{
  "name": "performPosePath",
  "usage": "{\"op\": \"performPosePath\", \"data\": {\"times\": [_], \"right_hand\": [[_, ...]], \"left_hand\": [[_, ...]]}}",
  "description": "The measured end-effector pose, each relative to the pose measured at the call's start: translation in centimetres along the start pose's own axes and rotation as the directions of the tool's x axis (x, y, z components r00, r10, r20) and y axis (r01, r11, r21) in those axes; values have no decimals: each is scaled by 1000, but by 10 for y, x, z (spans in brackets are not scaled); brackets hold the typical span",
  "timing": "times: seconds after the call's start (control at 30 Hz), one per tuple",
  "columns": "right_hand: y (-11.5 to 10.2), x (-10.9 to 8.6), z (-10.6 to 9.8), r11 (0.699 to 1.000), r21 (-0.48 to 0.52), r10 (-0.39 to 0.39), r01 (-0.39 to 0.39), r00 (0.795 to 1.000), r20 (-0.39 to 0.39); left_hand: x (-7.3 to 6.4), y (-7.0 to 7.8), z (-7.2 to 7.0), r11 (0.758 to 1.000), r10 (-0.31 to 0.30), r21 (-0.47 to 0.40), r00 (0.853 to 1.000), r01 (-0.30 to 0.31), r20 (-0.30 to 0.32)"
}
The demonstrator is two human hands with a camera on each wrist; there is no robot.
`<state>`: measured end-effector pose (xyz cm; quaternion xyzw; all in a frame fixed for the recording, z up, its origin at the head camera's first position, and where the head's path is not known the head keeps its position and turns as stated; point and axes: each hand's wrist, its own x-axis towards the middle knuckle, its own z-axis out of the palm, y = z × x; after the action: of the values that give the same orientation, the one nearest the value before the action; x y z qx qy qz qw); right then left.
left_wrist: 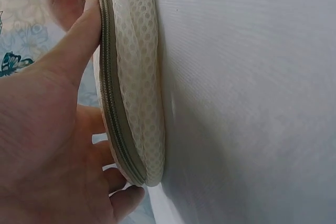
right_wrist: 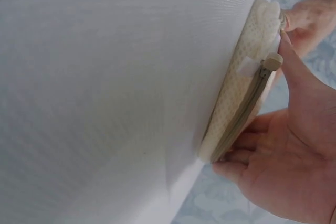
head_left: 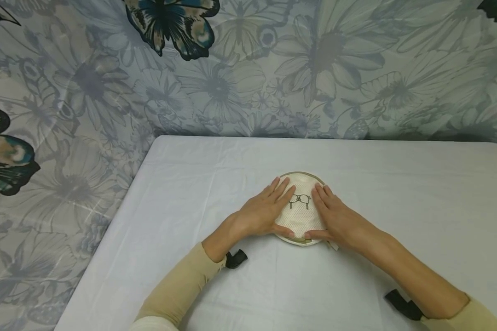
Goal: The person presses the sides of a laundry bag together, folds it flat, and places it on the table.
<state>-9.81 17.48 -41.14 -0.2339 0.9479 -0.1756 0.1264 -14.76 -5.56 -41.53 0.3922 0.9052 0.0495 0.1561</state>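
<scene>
A round cream mesh laundry bag (head_left: 300, 221) lies flat on the white-covered table, with a dark outline drawing on its top. My left hand (head_left: 262, 212) rests over its left side, fingers straight and spread, thumb at the near edge. On the opposite side lies my right hand (head_left: 343, 221), its fingers extended over the top and its thumb pointing toward the left one. A closed zipper (left_wrist: 113, 87) runs round the bag's side in the left wrist view. The right wrist view shows the beige zipper pull (right_wrist: 273, 61) beside a small white tag (right_wrist: 248, 66).
White cloth (head_left: 215, 174) covers the table. Behind and to the left stands a wall covering (head_left: 232, 92) with grey flowers and dark butterflies. Black straps (head_left: 236, 259) sit by both wrists.
</scene>
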Motion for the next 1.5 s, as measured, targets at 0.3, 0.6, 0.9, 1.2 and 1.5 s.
{"op": "performPosePath", "data": {"times": [0.3, 0.6, 0.9, 1.2, 1.5], "right_hand": [[0, 1, 0, 1000, -15, -21, 21, 1000, -5], [2, 0, -1, 1000, -4, 0, 0, 1000, -8], [3, -5, -2, 1000, -16, -15, 14, 998, -62], [1, -8, -5, 1000, 18, -17, 18, 996, -85], [3, -12, -8, 999, 26, -41, 46, 985, -169]], "left_hand": [[-1, -1, 1, 1000, 5, 17, 1000, -5, 9], [0, -3, 1, 999, 22, 34, 1000, -21, -20], [-3, 2, -4, 995, 27, 97, 996, -19, -83], [-6, 4, -7, 991, -7, 130, 993, 22, -115], [-9, 4, -10, 996, 21, 83, 989, -9, -147]]}}
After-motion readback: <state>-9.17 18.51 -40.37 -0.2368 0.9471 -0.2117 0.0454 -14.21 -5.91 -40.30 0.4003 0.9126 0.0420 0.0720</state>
